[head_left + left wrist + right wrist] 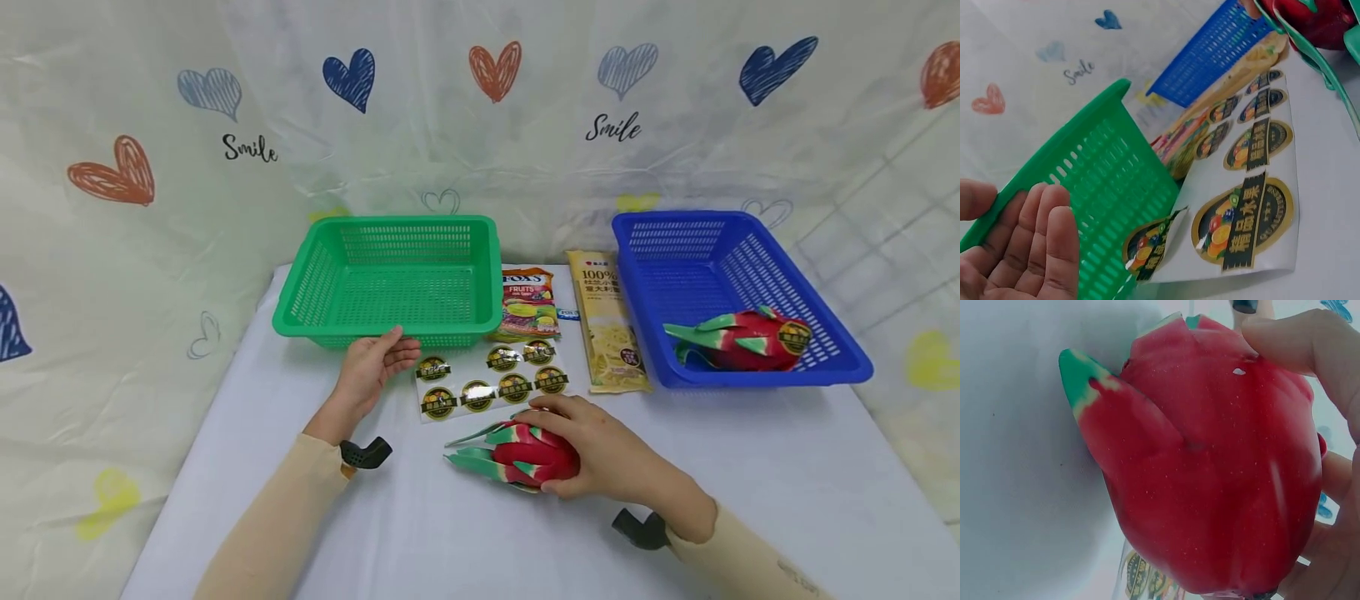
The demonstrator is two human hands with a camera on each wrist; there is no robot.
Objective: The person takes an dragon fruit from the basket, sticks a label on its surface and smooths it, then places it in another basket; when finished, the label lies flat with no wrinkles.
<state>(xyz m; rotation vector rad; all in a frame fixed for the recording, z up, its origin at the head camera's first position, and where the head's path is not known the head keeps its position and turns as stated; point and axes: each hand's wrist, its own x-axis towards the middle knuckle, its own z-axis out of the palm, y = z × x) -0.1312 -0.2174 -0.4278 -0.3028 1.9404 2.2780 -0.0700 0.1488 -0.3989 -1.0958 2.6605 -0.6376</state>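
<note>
In the head view the left hand is at the front rim of the green basket; the left wrist view has the rim between its thumb and bent fingers. My right hand holds a red dragon fruit with green tips, low over the front of the table or on it. Close up in the right wrist view, the thumb and fingers wrap one side of the fruit. Just behind it lies a sheet of round black-and-gold stickers, one partly lifted at the left edge in the left wrist view.
At the right stands a blue basket holding another dragon fruit with a round sticker on it. Between the baskets lie a FOX'S candy bag and a long yellow pasta packet. A heart-patterned sheet hangs behind.
</note>
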